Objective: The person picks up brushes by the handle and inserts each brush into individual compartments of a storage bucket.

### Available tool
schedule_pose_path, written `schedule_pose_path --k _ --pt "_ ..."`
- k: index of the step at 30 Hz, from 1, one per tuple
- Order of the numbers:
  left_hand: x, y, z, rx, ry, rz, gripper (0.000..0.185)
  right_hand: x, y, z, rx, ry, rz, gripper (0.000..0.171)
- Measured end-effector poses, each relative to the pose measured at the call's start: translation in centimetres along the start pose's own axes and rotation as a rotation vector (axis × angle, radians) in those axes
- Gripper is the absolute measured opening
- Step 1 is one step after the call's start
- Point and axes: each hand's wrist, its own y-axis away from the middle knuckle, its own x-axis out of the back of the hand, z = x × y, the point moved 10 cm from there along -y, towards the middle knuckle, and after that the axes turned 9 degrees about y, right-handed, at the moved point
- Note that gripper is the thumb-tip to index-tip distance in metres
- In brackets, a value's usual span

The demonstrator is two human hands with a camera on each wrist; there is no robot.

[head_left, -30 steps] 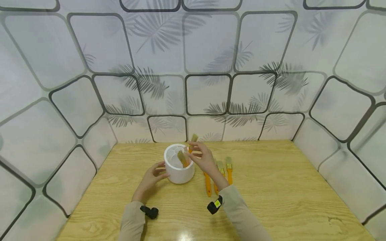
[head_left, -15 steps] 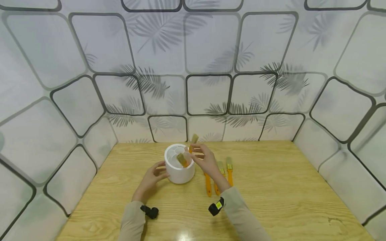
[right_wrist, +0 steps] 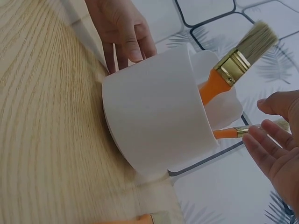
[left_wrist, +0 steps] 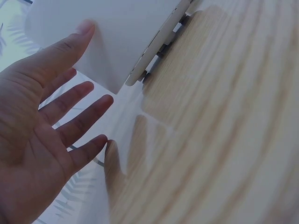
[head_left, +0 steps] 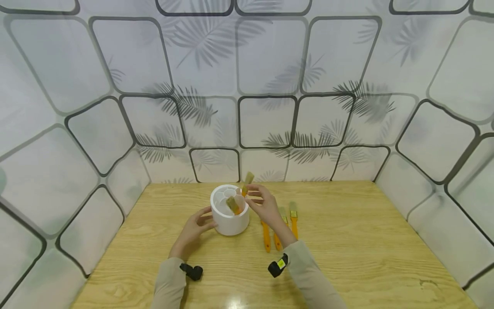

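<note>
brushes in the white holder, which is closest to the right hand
The rear brush, beside the right hand at the back right of the white holder; the front brush leans left, away.

left hand point(head_left: 196, 228): fingers point(left_wrist: 91, 112) spread, thumb point(left_wrist: 70, 50) apart | left forearm point(head_left: 170, 281): sleeved, behind its grip | right hand point(head_left: 266, 207): thumb and fingers parted, farther forward than left grip | right forearm point(head_left: 313, 274): sleeved, behind its grip

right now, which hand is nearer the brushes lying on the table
Right. The right hand is by the right rim of the white holder, near the lying brushes; the left hand is at the holder's left, farther away.
</note>
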Motion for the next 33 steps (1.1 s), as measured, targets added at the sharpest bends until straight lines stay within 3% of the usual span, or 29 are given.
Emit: schedule_pose_path --k 17,33 --pt "0.1 -0.1 -0.3 0.026 0.048 0.030 0.060 0.5 0.6 1.3 -0.055 0.011 -0.004 0.042" --pt "0.3 -0.1 -0.2 0.008 0.019 0.038 0.056 1.2 1.1 2.7 -0.096 0.007 -0.012 0.042"
